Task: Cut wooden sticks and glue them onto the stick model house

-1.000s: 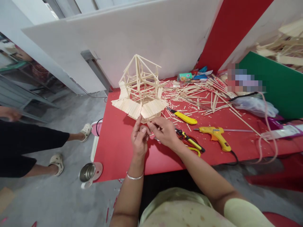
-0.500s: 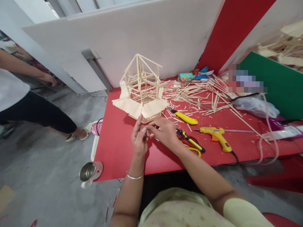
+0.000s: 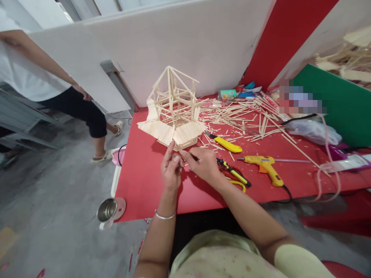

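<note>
1. pale wood first: the stick house stands upright on the red surface, dead on 12 o'clock from both hands. it has an open frame of thin sticks on top, and a flat skirt of side-by-side slats fans out around the base.
2. left hand is the nearer one. its index finger points up at 12 and looks to be just about at the skirt's near edge, touching or not i can't tell.
3. right hand comes in from 3 o'clock and meets the left at the fingertips. both are pinched closed there, and whatever's between them is too small to make out.
4. tools sit at 3 o'clock of the right hand: yellow-handled cutters just beside the wrist, a yellow plastic glue gun further out, and a yellow utility knife up around 2.
5. loose sticks are scattered at 1 to 2 o'clock, long axes every which way.
6. a shiny steel cup sits off the surface at 8 o'clock, and another person is on the floor at 10.
</note>
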{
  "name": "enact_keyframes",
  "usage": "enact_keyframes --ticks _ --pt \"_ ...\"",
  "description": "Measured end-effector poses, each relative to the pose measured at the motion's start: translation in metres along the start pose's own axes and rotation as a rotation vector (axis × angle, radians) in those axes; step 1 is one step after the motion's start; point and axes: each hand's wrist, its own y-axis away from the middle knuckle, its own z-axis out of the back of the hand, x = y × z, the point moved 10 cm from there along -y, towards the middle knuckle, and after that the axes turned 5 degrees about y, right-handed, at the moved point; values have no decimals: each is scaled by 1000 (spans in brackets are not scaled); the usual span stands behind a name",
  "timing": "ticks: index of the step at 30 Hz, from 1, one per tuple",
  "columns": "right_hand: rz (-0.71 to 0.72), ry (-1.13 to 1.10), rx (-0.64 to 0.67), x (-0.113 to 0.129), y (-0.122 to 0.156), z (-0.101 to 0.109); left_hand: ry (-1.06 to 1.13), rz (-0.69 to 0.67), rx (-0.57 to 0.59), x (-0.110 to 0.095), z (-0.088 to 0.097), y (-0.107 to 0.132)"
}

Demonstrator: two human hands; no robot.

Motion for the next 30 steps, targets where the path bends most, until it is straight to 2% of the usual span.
enact_keyframes --ticks 4,8,23,30 --pt "97 -92 -104 12 -5 13 9 -5 17 -1 -3 0" --pt "165 -62 -112 19 -13 13 9 -3 10 -1 -3 1" --pt "176 -42 -37 22 -22 5 -71 -11 -4 -4 -5 2" --pt "179 -50 -40 24 -22 4 -93 -12 -15 -2 -3 2"
